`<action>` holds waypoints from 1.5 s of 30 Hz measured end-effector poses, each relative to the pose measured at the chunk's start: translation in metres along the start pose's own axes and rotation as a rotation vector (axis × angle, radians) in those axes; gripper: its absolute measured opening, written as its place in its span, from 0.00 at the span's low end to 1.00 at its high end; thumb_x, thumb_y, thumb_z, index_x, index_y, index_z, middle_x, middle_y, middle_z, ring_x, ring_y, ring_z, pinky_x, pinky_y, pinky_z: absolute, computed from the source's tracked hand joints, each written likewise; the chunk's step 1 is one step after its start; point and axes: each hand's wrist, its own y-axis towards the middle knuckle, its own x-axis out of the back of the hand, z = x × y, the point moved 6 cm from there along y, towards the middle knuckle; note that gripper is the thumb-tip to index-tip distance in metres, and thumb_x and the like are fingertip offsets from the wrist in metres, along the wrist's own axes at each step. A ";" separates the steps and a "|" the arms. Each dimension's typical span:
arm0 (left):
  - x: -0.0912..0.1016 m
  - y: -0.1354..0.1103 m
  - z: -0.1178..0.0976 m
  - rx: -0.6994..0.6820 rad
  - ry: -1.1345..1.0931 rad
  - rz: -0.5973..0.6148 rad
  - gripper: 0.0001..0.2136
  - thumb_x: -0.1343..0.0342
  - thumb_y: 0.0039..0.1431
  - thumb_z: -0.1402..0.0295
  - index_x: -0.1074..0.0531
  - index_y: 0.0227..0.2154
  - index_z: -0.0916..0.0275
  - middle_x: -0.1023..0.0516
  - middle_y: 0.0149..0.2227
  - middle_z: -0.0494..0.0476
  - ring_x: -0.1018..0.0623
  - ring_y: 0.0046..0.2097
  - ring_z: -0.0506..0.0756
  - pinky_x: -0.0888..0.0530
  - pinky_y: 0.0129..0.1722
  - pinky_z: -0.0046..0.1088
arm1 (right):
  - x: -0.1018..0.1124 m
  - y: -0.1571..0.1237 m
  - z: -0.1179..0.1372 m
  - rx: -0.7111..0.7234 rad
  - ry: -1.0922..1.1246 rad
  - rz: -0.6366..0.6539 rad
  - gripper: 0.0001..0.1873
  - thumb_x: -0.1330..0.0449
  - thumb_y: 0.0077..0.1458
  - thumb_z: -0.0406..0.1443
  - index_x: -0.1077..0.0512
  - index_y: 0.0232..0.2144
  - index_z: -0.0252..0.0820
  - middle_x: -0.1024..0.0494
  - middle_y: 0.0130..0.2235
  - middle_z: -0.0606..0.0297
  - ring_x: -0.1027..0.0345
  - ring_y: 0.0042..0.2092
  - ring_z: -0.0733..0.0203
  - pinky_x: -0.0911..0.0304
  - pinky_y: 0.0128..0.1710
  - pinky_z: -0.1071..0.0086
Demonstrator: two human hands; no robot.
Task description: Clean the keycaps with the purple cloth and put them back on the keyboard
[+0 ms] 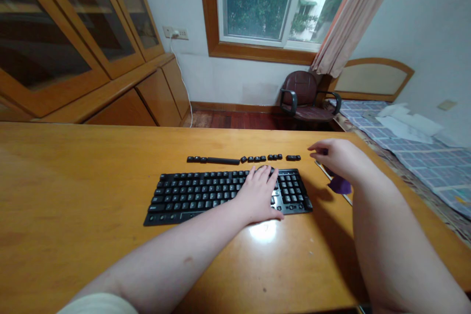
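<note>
The wooden desk bore the black keyboard near its middle. Along the keyboard's six o'clock edge the bottom row stood bare of caps, by the look of it fully stripped; the rows toward twelve were seated wherever they showed, so most caps remained on. The left hand hid part of the right-hand section. That left hand lay palm down there, fingers spread wide and touching the keys. The right hand hung toward two o'clock, thumb and fingers curled to a narrow gap; whether they gripped anything could not be told. Below it, at three o'clock, were a purple cloth and a thin white stick. At twelve o'clock lay the long bar key, lined up with loose small keycaps.
</note>
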 end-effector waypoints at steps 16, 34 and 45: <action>0.004 -0.002 -0.003 0.001 -0.006 0.002 0.55 0.42 0.37 0.40 0.56 0.63 0.68 0.51 0.65 0.74 0.50 0.65 0.67 0.56 0.63 0.48 | -0.091 0.049 -0.030 -0.074 -0.080 0.252 0.18 0.42 0.48 0.38 0.24 0.43 0.43 0.21 0.35 0.56 0.28 0.37 0.53 0.38 0.33 0.67; 0.041 -0.002 0.013 0.110 -0.647 -0.342 0.13 0.57 0.64 0.67 0.28 0.43 0.60 0.23 0.44 0.57 0.25 0.46 0.56 0.30 0.48 0.36 | -0.007 -0.013 0.065 0.258 0.285 0.224 0.09 0.38 0.49 0.38 0.23 0.35 0.46 0.24 0.26 0.69 0.31 0.26 0.64 0.40 0.26 0.73; 0.021 0.000 0.024 0.240 -1.481 -0.391 0.18 0.55 0.61 0.52 0.34 0.28 0.62 0.35 0.22 0.49 0.35 0.26 0.49 0.37 0.27 0.25 | -0.010 -0.030 0.113 0.484 0.432 0.144 0.11 0.39 0.51 0.37 0.23 0.38 0.43 0.23 0.27 0.65 0.32 0.29 0.64 0.40 0.31 0.73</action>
